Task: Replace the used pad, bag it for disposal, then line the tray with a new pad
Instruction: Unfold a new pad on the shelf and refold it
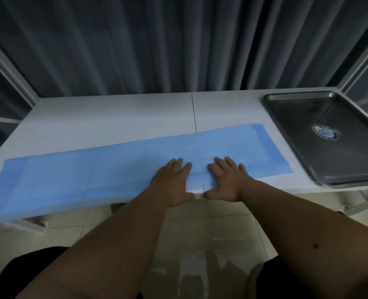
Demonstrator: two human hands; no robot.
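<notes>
Both hands flat, fingers straight, left hand (173,180) and right hand (228,180) pressing the blue pad (81,175) along the table (114,113) front edge; empty steel tray (321,137) at right; better to smooth outward from centre, folding evenly to fit.

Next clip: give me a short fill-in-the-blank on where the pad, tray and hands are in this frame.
1. Both hands, left hand and right hand, press flat on the ____ pad.
2. The steel tray sits at the table's ____ end.
3. The tray holds no pad, only a round ____ at its middle.
4. Behind the table hangs a grey ____.

Missing words: blue; right; sticker; curtain
</notes>
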